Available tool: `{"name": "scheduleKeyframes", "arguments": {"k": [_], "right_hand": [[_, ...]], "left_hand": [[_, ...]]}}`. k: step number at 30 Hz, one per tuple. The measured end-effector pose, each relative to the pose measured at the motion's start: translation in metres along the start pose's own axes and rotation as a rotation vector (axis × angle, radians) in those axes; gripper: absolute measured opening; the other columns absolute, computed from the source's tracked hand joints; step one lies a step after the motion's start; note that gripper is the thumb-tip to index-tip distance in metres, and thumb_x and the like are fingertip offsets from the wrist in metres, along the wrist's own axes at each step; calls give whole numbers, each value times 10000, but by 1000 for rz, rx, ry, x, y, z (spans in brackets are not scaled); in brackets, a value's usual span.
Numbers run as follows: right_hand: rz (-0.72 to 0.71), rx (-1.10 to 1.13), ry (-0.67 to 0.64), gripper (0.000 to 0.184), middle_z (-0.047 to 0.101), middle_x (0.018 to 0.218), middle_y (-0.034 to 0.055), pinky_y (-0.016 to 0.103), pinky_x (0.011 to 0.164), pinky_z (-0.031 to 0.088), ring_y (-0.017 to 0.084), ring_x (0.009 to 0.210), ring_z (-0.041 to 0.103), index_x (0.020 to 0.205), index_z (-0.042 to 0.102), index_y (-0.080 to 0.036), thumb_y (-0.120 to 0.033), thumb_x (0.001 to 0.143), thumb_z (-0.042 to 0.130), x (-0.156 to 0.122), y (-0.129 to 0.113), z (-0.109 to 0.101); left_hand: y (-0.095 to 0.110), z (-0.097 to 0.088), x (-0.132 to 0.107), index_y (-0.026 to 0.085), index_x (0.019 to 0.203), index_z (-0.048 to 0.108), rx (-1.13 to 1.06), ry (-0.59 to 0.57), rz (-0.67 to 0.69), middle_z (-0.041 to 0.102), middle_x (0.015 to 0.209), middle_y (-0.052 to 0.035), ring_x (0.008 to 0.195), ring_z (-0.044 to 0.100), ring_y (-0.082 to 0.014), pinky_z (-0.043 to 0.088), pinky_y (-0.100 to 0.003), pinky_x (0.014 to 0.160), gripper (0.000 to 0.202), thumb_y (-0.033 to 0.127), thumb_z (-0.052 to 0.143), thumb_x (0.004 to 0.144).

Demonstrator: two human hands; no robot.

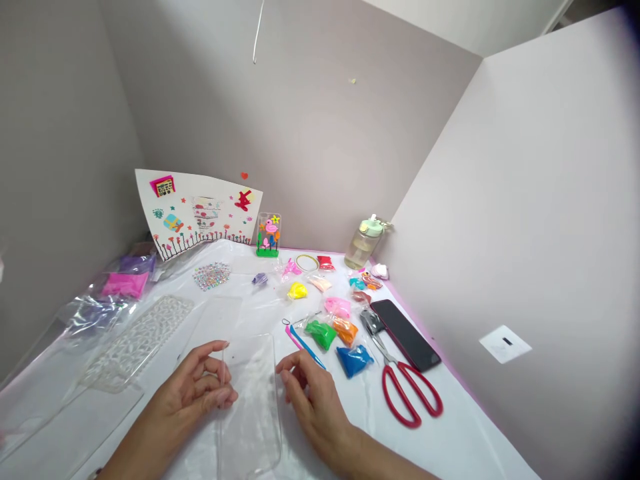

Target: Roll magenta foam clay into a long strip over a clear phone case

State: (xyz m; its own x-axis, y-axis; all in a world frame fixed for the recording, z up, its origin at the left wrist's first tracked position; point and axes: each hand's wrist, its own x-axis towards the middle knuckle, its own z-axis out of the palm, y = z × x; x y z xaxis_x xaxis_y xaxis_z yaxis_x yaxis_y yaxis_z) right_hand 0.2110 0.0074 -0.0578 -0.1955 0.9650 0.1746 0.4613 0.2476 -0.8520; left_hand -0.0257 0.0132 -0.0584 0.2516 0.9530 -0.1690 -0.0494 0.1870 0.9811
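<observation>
The clear case (pixel 250 407) lies flat on the table (pixel 475 440) at its near edge, held by both long sides: the left hand (pixel 200 390) is curled round one edge and the right hand (pixel 313 393) pinches the other. Just to the right lie small bags of clay (one colour each): a green bag (pixel 321 333), an orange bag (pixel 346 329) and a blue bag (pixel 354 360). Farther back, a capped bottle (pixel 364 243) holds pale liquid.
</observation>
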Motion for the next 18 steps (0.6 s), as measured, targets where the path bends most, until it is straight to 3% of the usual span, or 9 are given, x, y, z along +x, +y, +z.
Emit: {"name": "scheduleKeyframes", "arguments": {"k": [6, 11, 18], "right_hand": [[24, 56, -40, 44, 539, 656, -47, 210, 541, 376, 114, 587, 519, 863, 523, -211, -195, 904, 518, 1, -6, 1], [11, 23, -48, 61, 536, 678, -40, 195, 519, 373, 111, 594, 511, 843, 489, -217, -178, 889, 497, 1, -12, 0], [-92, -212, -95, 94, 597, 686, -58, 184, 558, 377, 95, 588, 534, 850, 535, -222, -137, 888, 550, -1, -7, 0]], "left_hand": [[-3, -2, 1, 311, 1280, 449, 45, 51, 14, 592, 954, 27, 816, 642, -179, 500, -326, 823, 498, 433, 705, 871], [-8, -8, 2, 327, 1258, 450, 178, 1, 18, 607, 898, 42, 751, 593, -166, 478, -285, 719, 435, 518, 624, 909], [-9, -12, 2, 321, 1302, 392, 507, -3, -36, 612, 852, 38, 822, 614, -215, 433, -331, 800, 497, 603, 533, 917]]}}
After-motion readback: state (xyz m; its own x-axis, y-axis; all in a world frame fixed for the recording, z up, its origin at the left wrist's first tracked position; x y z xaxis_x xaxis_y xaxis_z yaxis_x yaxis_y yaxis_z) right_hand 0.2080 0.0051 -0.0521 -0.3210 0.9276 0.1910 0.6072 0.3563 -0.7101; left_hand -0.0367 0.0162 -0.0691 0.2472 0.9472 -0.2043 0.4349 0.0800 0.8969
